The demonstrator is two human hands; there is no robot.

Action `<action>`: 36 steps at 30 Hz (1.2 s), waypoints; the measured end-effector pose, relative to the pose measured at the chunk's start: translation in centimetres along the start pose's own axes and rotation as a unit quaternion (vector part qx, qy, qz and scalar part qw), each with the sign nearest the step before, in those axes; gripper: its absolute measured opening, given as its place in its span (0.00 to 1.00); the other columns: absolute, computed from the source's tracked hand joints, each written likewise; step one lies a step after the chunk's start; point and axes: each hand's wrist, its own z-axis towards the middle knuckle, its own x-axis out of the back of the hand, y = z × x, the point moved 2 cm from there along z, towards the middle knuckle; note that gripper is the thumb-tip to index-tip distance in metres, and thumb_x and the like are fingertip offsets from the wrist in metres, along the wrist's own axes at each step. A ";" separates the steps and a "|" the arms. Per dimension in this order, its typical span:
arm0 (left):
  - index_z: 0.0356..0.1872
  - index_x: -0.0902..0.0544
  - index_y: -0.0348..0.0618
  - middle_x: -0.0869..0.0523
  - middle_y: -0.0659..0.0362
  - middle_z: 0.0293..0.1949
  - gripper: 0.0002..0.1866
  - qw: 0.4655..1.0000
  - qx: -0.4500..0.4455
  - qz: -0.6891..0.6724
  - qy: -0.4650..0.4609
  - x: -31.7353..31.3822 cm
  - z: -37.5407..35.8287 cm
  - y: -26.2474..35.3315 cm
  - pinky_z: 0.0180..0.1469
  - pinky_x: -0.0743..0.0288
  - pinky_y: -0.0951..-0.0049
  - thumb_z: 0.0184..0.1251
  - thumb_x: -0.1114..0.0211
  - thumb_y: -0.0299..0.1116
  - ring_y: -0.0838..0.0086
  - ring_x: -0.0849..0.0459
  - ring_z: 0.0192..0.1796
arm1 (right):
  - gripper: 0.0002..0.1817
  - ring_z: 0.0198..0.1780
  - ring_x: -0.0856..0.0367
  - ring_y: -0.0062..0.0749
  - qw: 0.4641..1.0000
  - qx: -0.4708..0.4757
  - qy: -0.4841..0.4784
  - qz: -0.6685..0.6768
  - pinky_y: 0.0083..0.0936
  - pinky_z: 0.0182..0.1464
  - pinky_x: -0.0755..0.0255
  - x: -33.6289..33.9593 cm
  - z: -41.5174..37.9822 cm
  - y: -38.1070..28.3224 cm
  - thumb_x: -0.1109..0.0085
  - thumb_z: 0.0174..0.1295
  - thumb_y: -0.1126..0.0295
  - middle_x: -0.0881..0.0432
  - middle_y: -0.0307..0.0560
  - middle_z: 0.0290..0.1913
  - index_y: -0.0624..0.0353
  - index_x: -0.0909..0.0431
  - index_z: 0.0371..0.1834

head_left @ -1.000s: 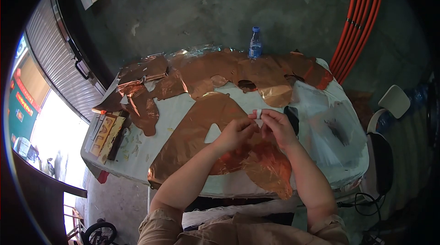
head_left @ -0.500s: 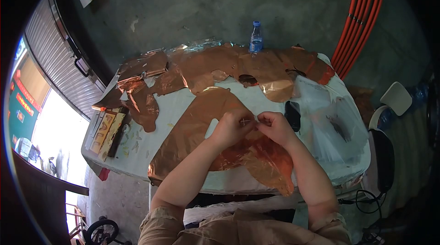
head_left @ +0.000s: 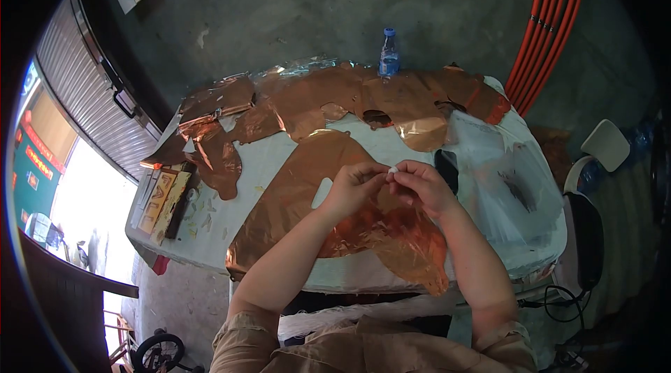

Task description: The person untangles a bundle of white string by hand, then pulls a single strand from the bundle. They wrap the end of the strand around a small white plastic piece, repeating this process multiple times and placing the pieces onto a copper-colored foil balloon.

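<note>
My left hand (head_left: 355,188) and my right hand (head_left: 419,186) meet above the table, fingertips pinched close together. Between them shows a small white piece (head_left: 393,170), too small to name; the right fingers grip it and the left fingertips touch or pinch at its side. Under both hands lies a large copper-coloured foil balloon (head_left: 279,202), flat and uninflated, with a hole in its middle and a crumpled, reddish lower right part.
More flat copper foil balloons (head_left: 307,104) cover the back of the white table (head_left: 269,153). A water bottle (head_left: 389,55) stands behind them. At right are a black phone (head_left: 446,170) and clear plastic bags (head_left: 496,191); a box (head_left: 162,202) sits at left.
The thin white cross-like bit by my left hand no longer shows; a white piece is now visible between the fingertips. My right hand has turned slightly, and both hands stay close together.
</note>
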 end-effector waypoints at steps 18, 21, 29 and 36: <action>0.34 0.24 0.36 0.22 0.64 0.25 0.06 0.999 -0.023 0.032 0.015 0.1 -0.1 0.4 0.31 0.28 0.83 0.61 0.42 0.28 0.85 0.24 0.27 | 0.09 0.20 0.27 0.23 0.967 -0.004 0.177 0.183 0.15 0.21 0.36 0.8 0.1 -0.6 0.53 0.60 0.66 0.22 0.43 0.28 0.59 0.26 0.36; 0.31 0.24 0.36 0.22 0.62 0.23 0.05 0.985 -0.034 0.161 0.052 0.2 -0.8 2.3 0.30 0.28 0.80 0.58 0.41 0.26 0.83 0.23 0.27 | 0.08 0.19 0.31 0.16 0.992 0.031 0.121 0.016 0.13 0.19 0.43 1.5 -0.3 -1.3 0.45 0.57 0.66 0.23 0.39 0.24 0.59 0.26 0.28; 0.31 0.22 0.37 0.22 0.51 0.23 0.07 0.854 -0.169 0.491 0.026 2.5 -6.4 6.7 0.30 0.28 0.69 0.51 0.40 0.28 0.62 0.21 0.26 | 0.16 0.26 0.25 0.24 0.830 -0.084 -0.200 -0.514 0.21 0.30 0.32 -3.4 -2.4 -1.7 0.33 0.45 0.58 0.22 0.40 0.23 0.59 0.24 0.26; 0.27 0.23 0.40 0.20 0.51 0.26 0.07 0.861 -0.075 0.501 0.031 3.2 -9.5 5.3 0.33 0.27 0.62 0.49 0.41 0.31 0.56 0.21 0.30 | 0.24 0.33 0.22 0.39 0.731 -0.060 -0.188 -0.653 0.31 0.34 0.30 -6.8 -3.2 0.4 0.33 0.39 0.48 0.21 0.44 0.27 0.56 0.29 0.27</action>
